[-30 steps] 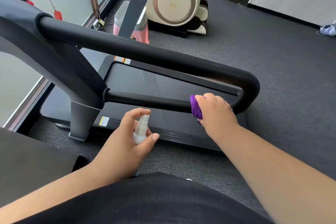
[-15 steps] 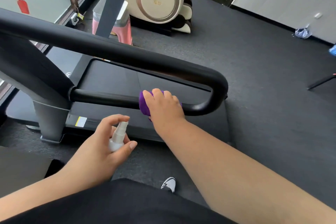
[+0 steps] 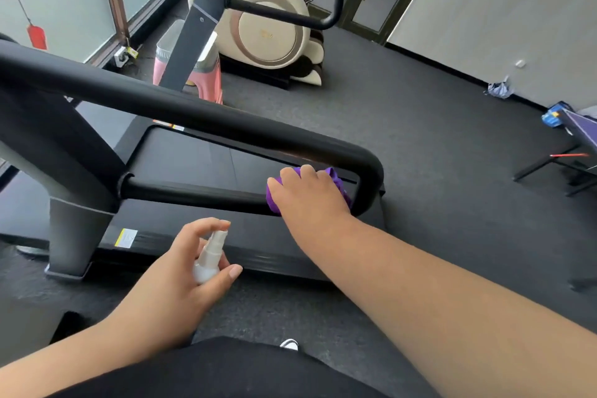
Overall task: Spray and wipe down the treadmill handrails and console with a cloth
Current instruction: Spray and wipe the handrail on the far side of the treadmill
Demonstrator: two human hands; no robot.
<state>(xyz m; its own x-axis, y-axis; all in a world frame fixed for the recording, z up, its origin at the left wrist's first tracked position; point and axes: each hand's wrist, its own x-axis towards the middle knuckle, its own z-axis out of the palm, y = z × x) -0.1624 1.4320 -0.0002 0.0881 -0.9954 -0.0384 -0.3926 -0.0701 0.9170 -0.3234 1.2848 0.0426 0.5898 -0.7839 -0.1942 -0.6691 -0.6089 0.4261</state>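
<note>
The treadmill's black looped handrail (image 3: 200, 113) runs across the view, its thinner lower bar (image 3: 193, 192) joining the upper bar at a bend on the right. My right hand (image 3: 310, 197) grips a purple cloth (image 3: 337, 182) wrapped on the lower bar near that bend. My left hand (image 3: 181, 281) holds a small white spray bottle (image 3: 210, 257) below the bar, nozzle up, index finger curled above the nozzle. The console is out of view.
The treadmill deck (image 3: 193, 158) and its grey upright post (image 3: 74, 229) lie below the rail. A pink stool (image 3: 206, 77) and a cream massage chair (image 3: 271, 32) stand behind. A table leg (image 3: 549, 165) is at the right. Glass wall on the left.
My right hand slid the cloth left along the lower bar, then back right towards the bend. My left hand keeps the bottle in about the same spot. The camera view shifted.
</note>
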